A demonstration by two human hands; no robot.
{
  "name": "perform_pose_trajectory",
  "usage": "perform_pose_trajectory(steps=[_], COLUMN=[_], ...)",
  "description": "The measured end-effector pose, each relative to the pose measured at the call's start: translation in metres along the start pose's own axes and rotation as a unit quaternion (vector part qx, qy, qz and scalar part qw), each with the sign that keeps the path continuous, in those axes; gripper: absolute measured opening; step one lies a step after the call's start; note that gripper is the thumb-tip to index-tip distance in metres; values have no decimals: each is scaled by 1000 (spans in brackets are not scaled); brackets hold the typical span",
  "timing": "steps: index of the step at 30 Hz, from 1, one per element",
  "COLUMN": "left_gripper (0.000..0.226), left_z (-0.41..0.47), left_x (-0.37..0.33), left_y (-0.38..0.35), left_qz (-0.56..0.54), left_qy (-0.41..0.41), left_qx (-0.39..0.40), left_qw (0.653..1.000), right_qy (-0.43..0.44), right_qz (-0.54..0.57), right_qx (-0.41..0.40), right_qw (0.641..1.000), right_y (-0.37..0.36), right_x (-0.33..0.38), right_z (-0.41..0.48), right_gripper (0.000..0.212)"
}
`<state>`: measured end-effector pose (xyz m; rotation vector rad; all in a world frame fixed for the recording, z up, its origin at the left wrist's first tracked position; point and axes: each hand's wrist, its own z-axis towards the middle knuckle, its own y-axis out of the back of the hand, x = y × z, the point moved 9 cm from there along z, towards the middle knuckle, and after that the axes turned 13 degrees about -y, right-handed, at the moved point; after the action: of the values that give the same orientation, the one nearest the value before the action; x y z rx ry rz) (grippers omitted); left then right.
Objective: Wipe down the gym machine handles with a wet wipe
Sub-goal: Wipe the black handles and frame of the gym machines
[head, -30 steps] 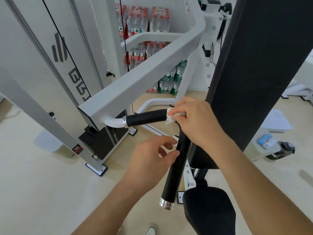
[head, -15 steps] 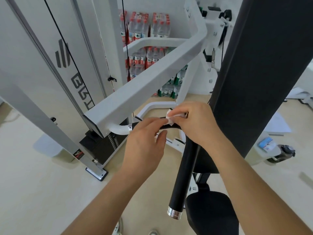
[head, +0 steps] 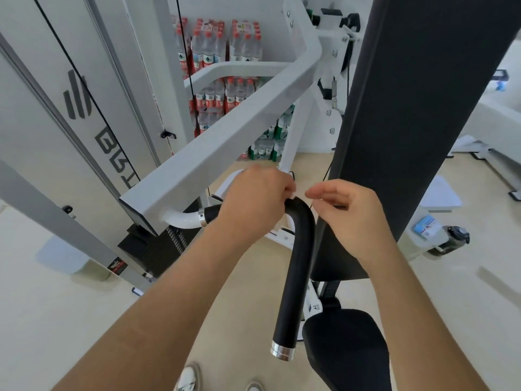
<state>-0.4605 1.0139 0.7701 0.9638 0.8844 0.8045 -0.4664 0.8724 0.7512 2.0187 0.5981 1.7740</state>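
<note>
Right at the bend of the black handle, the left hand grips the short level part, fingers curled over the top. A white sliver of the wipe shows at their tips, touching the handle; the rest is hidden under the hand. The right hand hovers just beside the bend and does not touch it. Its fingers are loosely curled with the thumb near the forefinger, and nothing shows between them.

From the bend the handle runs down to a chrome cap. Its other end meets a chrome collar and a white tube going into the grey arm. A black back pad stands just to the right, with a black seat below it.

On the grey panel at left is a logo of slanted dark bars. Beneath it large dark letters begin "B"; the rest is cut off by the frame. A red and black sticker lower down is too small to read.

Stacked packs of bottles with red caps and red labels stand behind, with green-labelled ones lower; their print cannot be read. At right lie a blue and white pack and a dark bottle.
</note>
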Motion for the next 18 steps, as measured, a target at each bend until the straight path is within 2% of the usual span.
perform_pose_trajectory(steps=[2,5,7,10,12,14,18], left_gripper=[19,20,20,19,16,11,10], left_z=[13,24,23,1,-26,-43,-42], left_x=[8,16,14,9,14,17,10], left_y=[-3,-11,-9,3,7,8,9], left_qz=[-36,-90,-102,-82,-146,-174,-123], left_qy=[-3,-5,-15,-21,9,3,-64], left_qx=[68,166,170,80,1,-61,-108], left_qw=[997,982,980,993,989,983,984], right_qy=[-17,-21,-25,-28,-29,-28,-23], right_qz=[13,17,16,17,14,7,5], right_qx=[29,31,20,-3,-15,-20,-22], right_qw=[999,999,999,999,999,999,999], right_y=[-6,-9,-8,-6,-6,-7,-5], right_x=[-6,-5,-6,-7,-8,-7,-5], right_z=[-2,-3,-4,-7,-9,-10,-12], right_gripper=[22,22,21,20,19,19,20])
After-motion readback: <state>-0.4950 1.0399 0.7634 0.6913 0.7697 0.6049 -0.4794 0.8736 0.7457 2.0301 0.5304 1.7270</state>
